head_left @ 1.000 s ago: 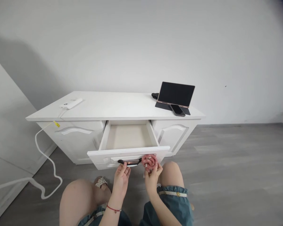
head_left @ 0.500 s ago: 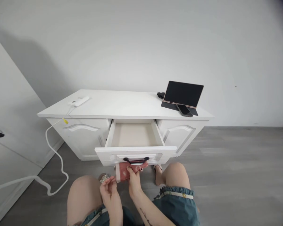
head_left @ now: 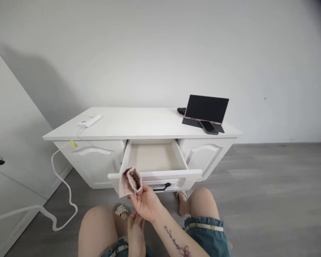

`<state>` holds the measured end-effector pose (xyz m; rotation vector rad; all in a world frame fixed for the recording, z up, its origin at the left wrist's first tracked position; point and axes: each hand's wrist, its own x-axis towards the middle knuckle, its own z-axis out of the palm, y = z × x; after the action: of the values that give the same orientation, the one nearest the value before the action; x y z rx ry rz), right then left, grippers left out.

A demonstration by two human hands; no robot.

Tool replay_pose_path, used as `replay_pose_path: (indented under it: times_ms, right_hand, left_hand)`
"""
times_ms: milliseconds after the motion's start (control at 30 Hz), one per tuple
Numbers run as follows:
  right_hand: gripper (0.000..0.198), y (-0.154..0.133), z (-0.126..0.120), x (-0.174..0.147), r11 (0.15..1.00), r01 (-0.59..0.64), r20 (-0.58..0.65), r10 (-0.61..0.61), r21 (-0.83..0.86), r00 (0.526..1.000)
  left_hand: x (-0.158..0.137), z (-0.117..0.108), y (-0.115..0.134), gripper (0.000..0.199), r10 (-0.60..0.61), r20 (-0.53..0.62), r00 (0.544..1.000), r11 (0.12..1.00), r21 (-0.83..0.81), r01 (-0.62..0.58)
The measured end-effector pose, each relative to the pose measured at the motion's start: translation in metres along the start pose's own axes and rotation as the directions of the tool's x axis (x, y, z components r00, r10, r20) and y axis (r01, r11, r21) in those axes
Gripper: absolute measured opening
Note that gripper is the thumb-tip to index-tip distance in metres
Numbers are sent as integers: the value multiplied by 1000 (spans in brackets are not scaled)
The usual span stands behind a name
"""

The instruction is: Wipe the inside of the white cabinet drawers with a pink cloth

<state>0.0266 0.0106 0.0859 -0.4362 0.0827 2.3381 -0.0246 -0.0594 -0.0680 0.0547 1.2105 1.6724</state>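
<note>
My right hand (head_left: pixel 147 205) is closed on a folded pink cloth (head_left: pixel 130 182), lifted in front of the left part of the drawer front. The cloth's pale side faces up, and a rolled opening shows darker inside. Just below, my left hand (head_left: pixel 136 222) is close to the heel of the right one, its fingers drawn together; whatever they may hold is hidden. Behind the cloth, a white drawer (head_left: pixel 152 157) is pulled out, its inside bare. The cloth and right hand cover part of its black handle (head_left: pixel 164 186).
On the white cabinet top (head_left: pixel 139 123) a tablet (head_left: pixel 206 109) stands on a dark cover, with a phone (head_left: pixel 209 127) before it and a black item (head_left: pixel 181 111) behind. At left lies a white power strip (head_left: pixel 90 121); its cord (head_left: pixel 62 175) hangs to the floor. My knees flank the drawer.
My right hand has raised and turned the cloth, so its pale side shows instead of the red patterned one. My left hand has let go of the cloth's edge and moved right and down.
</note>
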Motion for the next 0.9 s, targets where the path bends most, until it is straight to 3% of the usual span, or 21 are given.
replay_pose_path:
  times_ms: [167,333,467,667,900]
  right_hand:
    - [28,-32,-13,-30,988,154,94,-151,-25,984]
    - [15,-58,-42,-55,958,285,53,-285,2,957]
    - [26,-78,-65,-73,930,330,119,-314,-160,942]
    - [25,-110,-94,-100,797,494,189,-457,-348,869]
    - [31,-140,-123,-131,602,649,170,-659,-465,733]
  left_hand:
    - [-11,50,6,19,-126,192,973,986,-83,144]
    - [-7,83,19,30,-134,267,954,978,-122,171]
    - [-9,91,25,22,-137,316,939,965,-170,198]
    - [-14,96,34,12,-226,242,944,949,-163,269]
    - [-11,102,30,12,-237,176,955,952,-154,265]
